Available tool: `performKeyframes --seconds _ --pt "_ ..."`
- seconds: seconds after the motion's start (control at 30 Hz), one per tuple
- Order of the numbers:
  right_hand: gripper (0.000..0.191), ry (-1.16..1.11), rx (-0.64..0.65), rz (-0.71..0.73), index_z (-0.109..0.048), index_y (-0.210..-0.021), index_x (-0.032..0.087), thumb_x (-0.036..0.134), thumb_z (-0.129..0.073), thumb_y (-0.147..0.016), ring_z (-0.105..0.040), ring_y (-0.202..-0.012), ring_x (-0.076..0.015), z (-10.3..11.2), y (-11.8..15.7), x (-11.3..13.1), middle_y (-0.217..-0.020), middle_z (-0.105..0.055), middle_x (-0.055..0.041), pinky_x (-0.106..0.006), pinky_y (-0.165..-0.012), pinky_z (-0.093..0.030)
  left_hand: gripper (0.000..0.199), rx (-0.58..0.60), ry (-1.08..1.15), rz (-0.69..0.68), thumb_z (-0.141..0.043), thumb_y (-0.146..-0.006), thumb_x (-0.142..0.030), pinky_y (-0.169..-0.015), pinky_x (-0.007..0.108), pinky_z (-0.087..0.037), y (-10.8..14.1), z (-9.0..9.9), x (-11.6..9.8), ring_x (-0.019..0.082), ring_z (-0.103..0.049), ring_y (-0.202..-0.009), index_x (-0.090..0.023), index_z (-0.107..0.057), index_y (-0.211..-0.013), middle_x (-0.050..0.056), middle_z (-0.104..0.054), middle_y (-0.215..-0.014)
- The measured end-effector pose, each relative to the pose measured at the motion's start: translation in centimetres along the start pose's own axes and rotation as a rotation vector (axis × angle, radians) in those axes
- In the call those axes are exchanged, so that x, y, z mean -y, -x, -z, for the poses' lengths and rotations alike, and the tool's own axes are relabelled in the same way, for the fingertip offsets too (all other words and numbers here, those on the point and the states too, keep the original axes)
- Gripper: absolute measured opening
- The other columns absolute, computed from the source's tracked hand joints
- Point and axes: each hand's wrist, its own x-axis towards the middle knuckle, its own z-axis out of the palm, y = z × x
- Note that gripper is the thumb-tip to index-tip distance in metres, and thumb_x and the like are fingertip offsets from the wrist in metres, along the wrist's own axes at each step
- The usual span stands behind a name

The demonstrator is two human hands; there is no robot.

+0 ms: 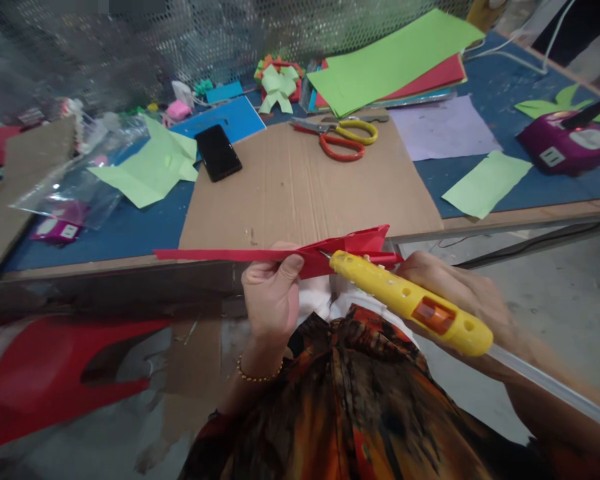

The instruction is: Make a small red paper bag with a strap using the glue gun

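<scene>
My left hand (275, 287) pinches a folded strip of red paper (220, 255) between thumb and fingers, just off the table's front edge. To the right of my thumb the red paper fans out into several folded flaps. My right hand (445, 287) is closed round a yellow hot glue gun (385, 287), and its fingers are partly hidden behind the body. The gun's metal tip points left, at or very close to the red folds. A clear glue stick (550, 383) trails from its back end.
Brown cardboard (300, 193) covers the middle of the blue table, with scissors (347, 137) and a black phone (217, 153) on it. Green sheets (395, 63), lilac paper (445, 127) and purple power socket blocks (570, 140) lie around. A red chair (45, 373) stands lower left.
</scene>
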Motion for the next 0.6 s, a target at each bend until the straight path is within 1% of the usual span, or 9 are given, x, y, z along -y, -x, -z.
performKeyframes --seconds 0.13,0.3,0.37,0.47,0.6 --pt "0.012 0.003 -0.004 0.012 -0.058 -0.108 0.027 0.015 -0.055 -0.105 -0.049 -0.056 -0.0144 -0.04 -0.08 -0.09 -0.087 -0.062 0.0019 -0.029 -0.061 -0.052 0.036 -0.015 0.0 -0.006 -0.106 -0.062 -0.049 -0.078 0.029 -0.062 -0.02 0.09 0.14 0.014 -0.07 -0.074 -0.023 -0.085 -0.076 0.001 -0.077 -0.075" --pt "0.012 0.007 0.021 -0.029 -0.057 -0.099 0.027 0.017 -0.054 -0.104 -0.046 -0.052 -0.0135 0.01 -0.36 0.19 -0.083 -0.063 0.0025 -0.03 -0.06 -0.051 0.033 -0.013 0.025 -0.009 -0.106 -0.062 -0.047 -0.078 0.027 -0.062 0.02 -0.01 0.0 0.014 -0.071 -0.074 -0.024 -0.086 -0.075 0.001 -0.077 -0.075" --pt "0.012 0.022 0.026 -0.04 -0.056 -0.098 0.027 0.017 -0.053 -0.103 -0.046 -0.051 -0.0148 0.06 -0.42 0.34 -0.081 -0.062 0.0018 -0.032 -0.06 -0.053 0.031 -0.002 0.027 -0.021 -0.106 -0.063 -0.045 -0.077 0.026 -0.062 0.05 -0.08 -0.1 0.013 -0.071 -0.074 -0.025 -0.086 -0.075 0.0 -0.078 -0.074" --pt "0.012 0.019 0.015 -0.018 -0.054 -0.097 0.028 0.018 -0.051 -0.102 -0.053 -0.054 -0.0179 0.05 -0.39 0.39 -0.079 -0.062 0.0006 -0.035 -0.061 -0.056 0.032 -0.002 0.004 -0.036 -0.106 -0.063 -0.047 -0.076 0.025 -0.061 0.06 -0.18 -0.22 0.013 -0.07 -0.073 -0.025 -0.086 -0.074 0.0 -0.077 -0.074" --pt "0.015 0.038 0.046 -0.018 -0.056 -0.093 0.029 0.022 -0.051 -0.105 -0.056 -0.058 -0.0189 -0.19 -0.34 0.22 -0.081 -0.063 -0.0004 -0.034 -0.06 -0.056 0.036 -0.013 -0.027 -0.028 -0.107 -0.059 -0.051 -0.074 0.026 -0.061 0.06 -0.35 -0.38 0.013 -0.068 -0.07 -0.024 -0.086 -0.072 0.001 -0.077 -0.073"
